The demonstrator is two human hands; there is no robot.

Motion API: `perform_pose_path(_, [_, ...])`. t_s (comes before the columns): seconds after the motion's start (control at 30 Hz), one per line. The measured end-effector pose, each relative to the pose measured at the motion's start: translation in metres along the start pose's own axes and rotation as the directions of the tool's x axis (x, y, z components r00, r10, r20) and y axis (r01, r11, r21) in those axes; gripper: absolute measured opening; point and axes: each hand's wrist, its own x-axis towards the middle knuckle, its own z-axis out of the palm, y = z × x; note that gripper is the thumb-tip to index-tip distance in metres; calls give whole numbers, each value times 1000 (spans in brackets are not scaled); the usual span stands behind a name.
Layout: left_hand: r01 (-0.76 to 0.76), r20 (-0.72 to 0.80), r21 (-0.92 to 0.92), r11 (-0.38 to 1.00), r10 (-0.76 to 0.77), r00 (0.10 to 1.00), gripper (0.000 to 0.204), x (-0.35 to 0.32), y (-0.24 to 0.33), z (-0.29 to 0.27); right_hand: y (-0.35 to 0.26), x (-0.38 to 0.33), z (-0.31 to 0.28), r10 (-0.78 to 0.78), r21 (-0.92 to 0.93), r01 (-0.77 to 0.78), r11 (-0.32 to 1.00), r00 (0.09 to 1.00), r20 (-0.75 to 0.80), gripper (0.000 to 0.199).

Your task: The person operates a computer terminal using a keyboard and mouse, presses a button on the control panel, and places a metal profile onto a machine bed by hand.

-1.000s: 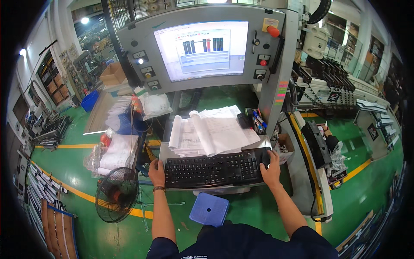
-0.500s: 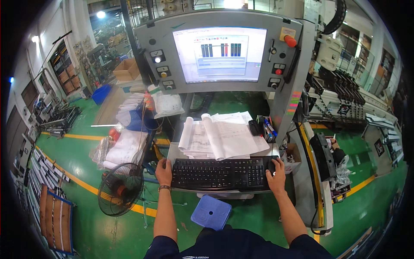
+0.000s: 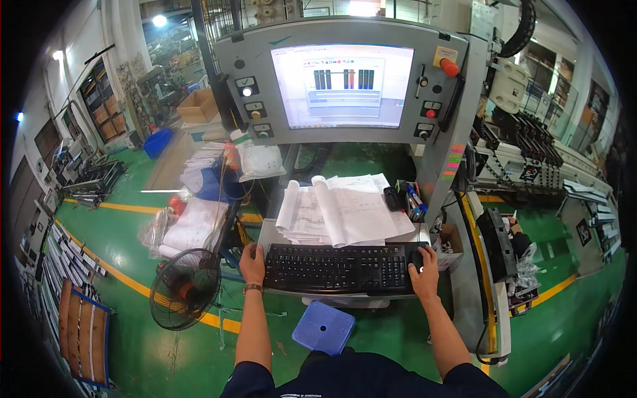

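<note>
A black keyboard (image 3: 337, 268) lies on a light grey shelf (image 3: 271, 232) in front of me. My left hand (image 3: 252, 264) is closed round the shelf's left edge, beside the keyboard's end; some of its fingers are hidden. At the other end, my right hand (image 3: 424, 272) rests over a dark mouse (image 3: 416, 255), its fingers curled about it. A ring shows on that hand. Behind the keyboard lies a pile of papers (image 3: 361, 215) with curled sheets. Above it, a grey control panel holds a lit screen (image 3: 342, 86) showing a window with dark upright bars and one reddish bar.
A red knob (image 3: 449, 67) and several buttons flank the screen. Pens stand in a holder (image 3: 415, 202) at the shelf's back right. Below is a blue stool (image 3: 323, 327). To the left stand a black fan (image 3: 184, 288) and papers (image 3: 196, 225); machinery (image 3: 521, 142) fills the right.
The whole view has shifted slightly, with the panel now a little further right and lower. Both hands keep their places at the shelf edge and on the mouse.
</note>
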Motion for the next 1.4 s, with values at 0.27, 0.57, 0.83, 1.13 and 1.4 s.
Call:
perform_pose_path(0.27, [6,-5,25,1000,-6,1000,33,-1,-4,0,0,-1,0,-15,-28,15,999,1000,4,57])
perform_pose_path(0.57, [31,33,45,999,-32,999,37,1,-7,0,-3,0,-2,-11,3,11,1000,998,57,55])
perform_pose_path(0.83, [49,31,29,998,-50,998,37,0,-5,0,-2,0,0,-36,-23,37,999,998,45,54])
perform_pose_path(1.13, [14,8,6,1000,-14,1000,33,0,-1,2,-1,1,0,-33,-34,34,999,998,44,53])
perform_pose_path(1.4, [15,29,60,998,-17,999,38,1,-5,0,-3,0,-1,-11,-10,12,1000,999,46,54])
